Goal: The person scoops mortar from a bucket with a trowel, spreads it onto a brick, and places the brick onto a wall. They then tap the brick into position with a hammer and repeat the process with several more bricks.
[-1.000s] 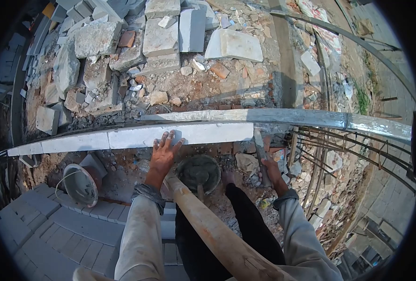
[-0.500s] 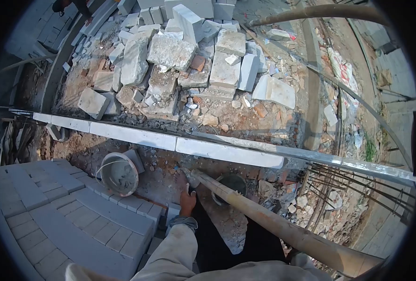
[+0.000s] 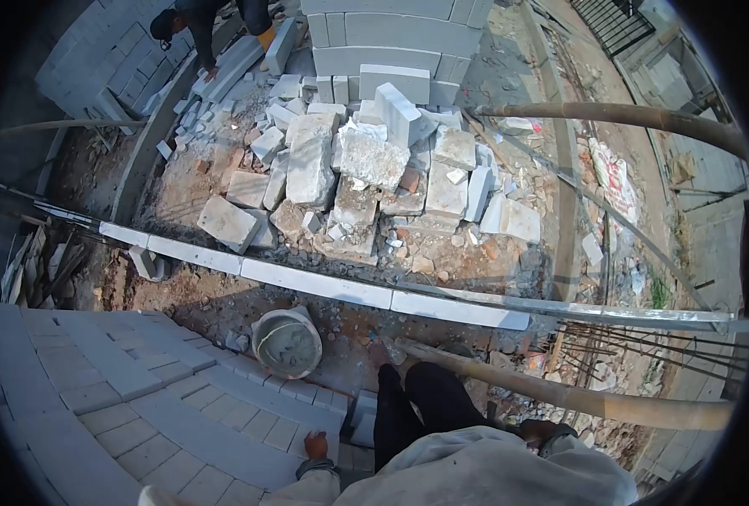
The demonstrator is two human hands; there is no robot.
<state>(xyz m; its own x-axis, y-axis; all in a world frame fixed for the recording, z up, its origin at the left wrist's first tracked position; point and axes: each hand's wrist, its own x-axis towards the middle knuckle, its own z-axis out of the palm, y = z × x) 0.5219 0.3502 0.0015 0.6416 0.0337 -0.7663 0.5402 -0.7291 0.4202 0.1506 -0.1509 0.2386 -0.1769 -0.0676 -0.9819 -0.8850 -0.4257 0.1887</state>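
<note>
My left hand hangs low over the near edge of a stack of pale grey blocks, its fingers curled in with nothing showing in them. At the lower right, beside my dark-trousered leg, is my right hand, shaded and partly covered by my sleeve. Its fingers look bent, around something I cannot make out. Between the block stack and the low white block row stands a bucket holding wet grey mortar.
A bamboo pole slants past my right side. Rebar rods jut out at right. Broken blocks are heaped beyond the row, before a block wall. A co-worker bends over blocks at upper left.
My left hand has moved from in front of my leg down and back over the block stack. My view has shifted, showing more of the co-worker and the far wall. My right hand has come into view.
</note>
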